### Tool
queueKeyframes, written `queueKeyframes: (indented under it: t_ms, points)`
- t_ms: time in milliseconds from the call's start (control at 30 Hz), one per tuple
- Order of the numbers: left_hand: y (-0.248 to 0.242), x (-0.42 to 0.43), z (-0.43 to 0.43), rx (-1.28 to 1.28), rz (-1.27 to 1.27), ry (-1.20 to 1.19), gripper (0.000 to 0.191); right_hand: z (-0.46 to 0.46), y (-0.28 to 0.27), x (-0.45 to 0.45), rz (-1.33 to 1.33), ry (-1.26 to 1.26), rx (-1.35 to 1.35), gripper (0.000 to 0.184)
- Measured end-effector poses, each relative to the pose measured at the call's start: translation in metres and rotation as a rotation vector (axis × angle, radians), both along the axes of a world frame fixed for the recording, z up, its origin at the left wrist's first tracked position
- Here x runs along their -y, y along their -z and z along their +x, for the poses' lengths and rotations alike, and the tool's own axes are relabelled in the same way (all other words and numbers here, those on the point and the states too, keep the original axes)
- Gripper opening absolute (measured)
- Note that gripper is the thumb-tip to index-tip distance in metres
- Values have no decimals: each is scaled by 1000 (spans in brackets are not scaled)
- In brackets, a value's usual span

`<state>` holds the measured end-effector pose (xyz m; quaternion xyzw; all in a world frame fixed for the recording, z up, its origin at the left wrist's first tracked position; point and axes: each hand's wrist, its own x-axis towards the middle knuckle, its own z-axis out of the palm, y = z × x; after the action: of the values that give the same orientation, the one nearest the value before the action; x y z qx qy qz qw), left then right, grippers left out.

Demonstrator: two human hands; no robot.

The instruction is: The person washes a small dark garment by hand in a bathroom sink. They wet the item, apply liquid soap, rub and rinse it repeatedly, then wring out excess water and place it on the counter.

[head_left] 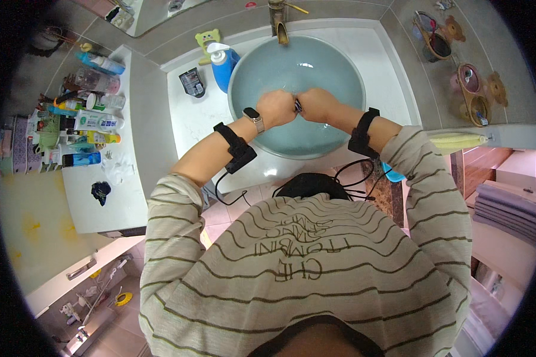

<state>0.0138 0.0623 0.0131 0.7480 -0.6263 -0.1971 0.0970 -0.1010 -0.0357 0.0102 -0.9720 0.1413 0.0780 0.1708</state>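
Over the round blue-green washbasin (335,76), my left hand (276,108) and my right hand (318,105) meet as closed fists. Between them shows a bit of a small dark-and-light striped item (298,105), seemingly fabric; both hands grip it, and most of it is hidden in the fists. A smartwatch (251,114) is on my left wrist. Behind the hands, a bronze-coloured faucet (279,24) points down over the bowl's far rim. Some water seems to lie in the basin, though its depth cannot be told.
Left of the basin stand a blue pump bottle (222,71), a black pouch (192,82) and a green bear-shaped holder (207,40). Tubes and bottles (98,120) crowd the left ledge. Wall-mounted cup holders (469,89) and a yellow towel (459,141) are at right. Black cables (357,178) hang near my waist.
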Motion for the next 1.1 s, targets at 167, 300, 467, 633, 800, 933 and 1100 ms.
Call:
queueKeyframes:
  t_ms: [167, 300, 467, 633, 800, 933, 1100]
  points:
    - [26, -2, -10, -380, -13, -159, 25, 0, 0, 4, -147, -70, -26, 11]
    - [43, -1, -14, -697, -8, -147, 27, -8, 8, 11, -224, -135, -6, 9]
    - [61, -9, -28, -452, -33, -39, 25, -25, 48, 8, -95, -92, -59, 17]
    - [63, -26, -64, -72, -183, -114, 19, -30, 45, 8, 582, 26, -278, 33]
    - [35, -41, -85, 257, -524, -282, 31, -32, -7, 29, 819, 82, -407, 42]
    - [-2, -78, -79, 211, -481, -565, 29, -37, -11, 50, 1395, 273, -177, 48]
    - [-45, -198, -63, 175, -404, -891, 27, -46, 48, 85, -89, -40, -146, 37]
